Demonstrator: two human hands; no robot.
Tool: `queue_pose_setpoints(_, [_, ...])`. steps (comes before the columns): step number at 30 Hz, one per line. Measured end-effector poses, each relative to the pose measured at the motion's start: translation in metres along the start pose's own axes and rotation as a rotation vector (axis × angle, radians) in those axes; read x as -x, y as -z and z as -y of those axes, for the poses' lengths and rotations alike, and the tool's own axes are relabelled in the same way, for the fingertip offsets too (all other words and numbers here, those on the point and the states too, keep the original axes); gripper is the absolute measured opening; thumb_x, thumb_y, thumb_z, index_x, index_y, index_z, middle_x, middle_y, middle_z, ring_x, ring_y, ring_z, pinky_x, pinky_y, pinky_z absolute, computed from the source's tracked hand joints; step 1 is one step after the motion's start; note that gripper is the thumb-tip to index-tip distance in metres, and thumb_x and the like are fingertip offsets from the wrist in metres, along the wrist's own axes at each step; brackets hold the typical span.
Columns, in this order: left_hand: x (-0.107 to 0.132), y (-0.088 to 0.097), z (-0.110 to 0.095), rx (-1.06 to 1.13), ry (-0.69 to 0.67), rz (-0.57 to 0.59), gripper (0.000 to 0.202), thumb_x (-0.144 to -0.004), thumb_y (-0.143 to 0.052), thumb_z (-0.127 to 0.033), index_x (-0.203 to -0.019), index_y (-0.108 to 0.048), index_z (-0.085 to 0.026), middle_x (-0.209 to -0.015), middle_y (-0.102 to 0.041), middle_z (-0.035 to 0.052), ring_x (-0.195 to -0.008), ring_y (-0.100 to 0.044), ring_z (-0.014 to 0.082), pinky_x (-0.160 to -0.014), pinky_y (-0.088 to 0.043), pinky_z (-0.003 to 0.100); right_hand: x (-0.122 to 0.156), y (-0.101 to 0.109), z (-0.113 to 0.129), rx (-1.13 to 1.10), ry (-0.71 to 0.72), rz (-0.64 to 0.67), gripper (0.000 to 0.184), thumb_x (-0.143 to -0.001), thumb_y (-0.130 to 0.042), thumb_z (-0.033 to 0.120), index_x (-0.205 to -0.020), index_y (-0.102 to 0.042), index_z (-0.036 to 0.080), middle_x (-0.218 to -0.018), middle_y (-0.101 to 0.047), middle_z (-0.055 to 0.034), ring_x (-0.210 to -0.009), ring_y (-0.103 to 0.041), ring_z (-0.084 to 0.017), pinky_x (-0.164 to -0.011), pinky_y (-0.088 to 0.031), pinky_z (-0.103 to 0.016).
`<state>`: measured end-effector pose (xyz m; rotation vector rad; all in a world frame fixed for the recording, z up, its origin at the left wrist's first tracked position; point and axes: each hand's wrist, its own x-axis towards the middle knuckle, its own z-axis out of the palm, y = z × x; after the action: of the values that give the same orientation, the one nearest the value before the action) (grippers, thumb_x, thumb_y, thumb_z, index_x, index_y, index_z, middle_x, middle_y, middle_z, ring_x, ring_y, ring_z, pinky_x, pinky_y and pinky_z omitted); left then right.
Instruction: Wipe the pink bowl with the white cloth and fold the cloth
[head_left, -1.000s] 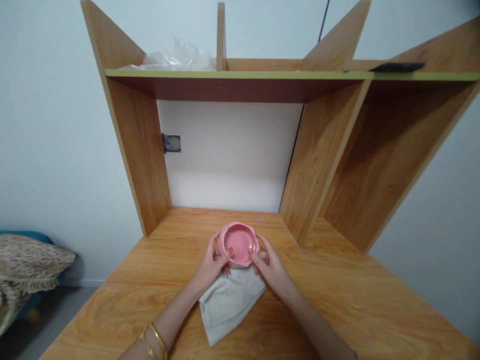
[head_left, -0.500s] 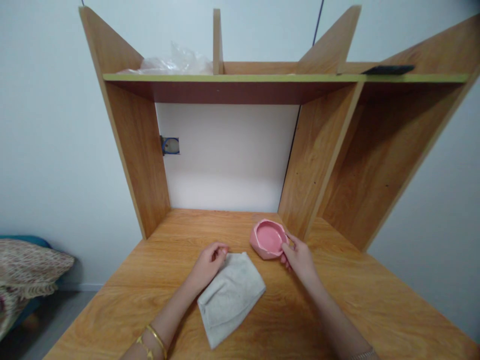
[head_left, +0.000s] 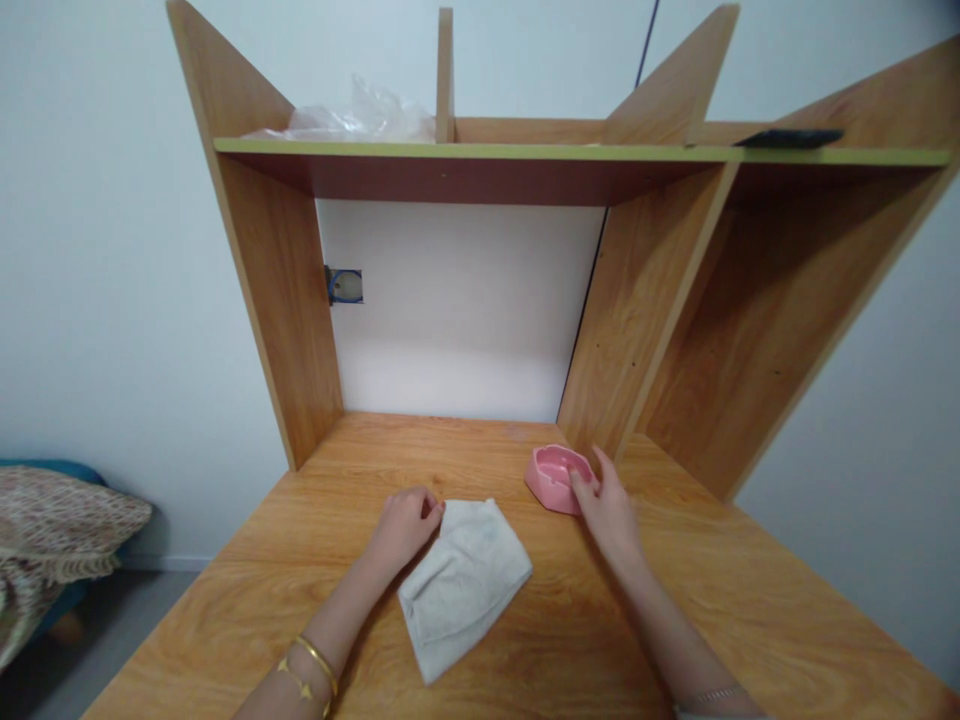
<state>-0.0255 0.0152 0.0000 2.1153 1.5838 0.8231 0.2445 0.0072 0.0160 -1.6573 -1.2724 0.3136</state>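
A pink faceted ashtray with a notched rim sits level on the desk, near the upright divider. My right hand is at its right side, thumb over the rim and index finger raised; the other fingers are hidden behind the hand. A pale grey folded cloth lies flat on the desk in front of me. Against its upper left corner rests my left hand, fingers curled inward, with no cloth visibly gathered in them.
The wooden desk carries a shelf unit at its back. On the shelf are a clear plastic bag and a flat black object. A wall socket box shows behind. A fringed woven cover lies at the far left.
The ashtray has gone from tilted to level and shifted slightly right with my right hand, whose index finger has lifted. My left hand has drawn a little left; the cloth stays put.
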Motion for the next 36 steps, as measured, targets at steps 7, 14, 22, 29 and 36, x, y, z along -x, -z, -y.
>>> queue_pose_setpoints(7, [-0.001,-0.011,0.001,0.063,0.009,0.034,0.018,-0.072,-0.053,-0.032,-0.067,-0.058,-0.016,-0.062,-0.059,0.0015,-0.059,-0.054,0.0163,-0.054,-0.034,0.023,0.061,-0.031,0.061,0.121,0.707,0.508,0.03,-0.075,-0.04,0.016,-0.099,-0.058,0.021,-0.077,-0.052,-0.0032,-0.077,-0.048,-0.017,-0.069,-0.04,-0.03])
queue_pose_setpoints(14, [-0.004,-0.02,0.007,0.104,-0.031,0.089,0.012,-0.065,-0.055,-0.026,-0.059,-0.056,-0.016,-0.054,-0.052,-0.0031,-0.055,-0.048,0.0137,-0.049,-0.03,0.02,0.091,-0.04,0.079,0.299,0.883,0.721,0.055,-0.063,-0.046,0.01,-0.117,-0.043,0.024,-0.095,-0.046,-0.0037,-0.089,-0.039,-0.02,-0.078,-0.032,-0.033])
queue_pose_setpoints(22, [-0.007,-0.024,0.006,0.067,-0.033,0.094,0.015,-0.064,-0.054,-0.025,-0.053,-0.052,-0.016,-0.049,-0.044,-0.0051,-0.05,-0.041,0.0113,-0.047,-0.026,0.02,0.102,-0.043,0.085,0.326,0.921,0.732,0.031,-0.071,-0.05,0.02,-0.102,-0.05,0.023,-0.104,-0.047,-0.0034,-0.093,-0.037,-0.02,-0.08,-0.028,-0.034])
queue_pose_setpoints(29, [-0.005,-0.016,0.0,-0.047,-0.016,0.098,0.02,-0.067,-0.053,-0.032,-0.054,-0.053,-0.017,-0.049,-0.047,-0.0038,-0.05,-0.043,0.0121,-0.05,-0.027,0.021,0.099,-0.045,0.081,0.311,0.939,0.701,0.028,-0.067,-0.049,0.015,-0.093,-0.054,0.024,-0.086,-0.051,-0.0006,-0.086,-0.039,-0.019,-0.078,-0.027,-0.033])
queue_pose_setpoints(36, [0.0,0.003,-0.007,-0.218,0.023,0.094,0.018,-0.068,-0.048,-0.032,-0.064,-0.058,-0.017,-0.062,-0.06,0.0029,-0.065,-0.055,0.02,-0.063,-0.033,0.027,0.066,-0.024,0.069,-0.026,0.725,0.362,0.022,-0.059,-0.043,0.007,-0.074,-0.053,0.021,-0.08,-0.046,-0.001,-0.08,-0.044,-0.018,-0.072,-0.032,-0.03])
